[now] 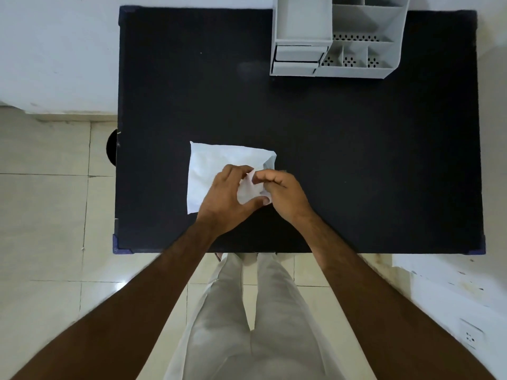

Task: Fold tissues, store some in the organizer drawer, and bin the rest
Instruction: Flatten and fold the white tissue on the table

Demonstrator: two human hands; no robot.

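Note:
A white tissue (208, 165) lies on the black table (356, 160), near the front middle. Its right part is lifted and bunched between my hands. My left hand (227, 198) pinches the bunched part from the left with thumb and fingers. From the right, my right hand (282, 193) grips the same fold, fingers curled. A grey organizer (301, 23) stands at the table's far edge, right of centre. Its two small drawers (297, 53) face me and look shut.
Open compartments (354, 60) with perforated floors fill the organizer's right side. A dark round object (111, 148) pokes out past the table's left edge. Tiled floor lies to the left, and a wall socket (470, 337) is at lower right.

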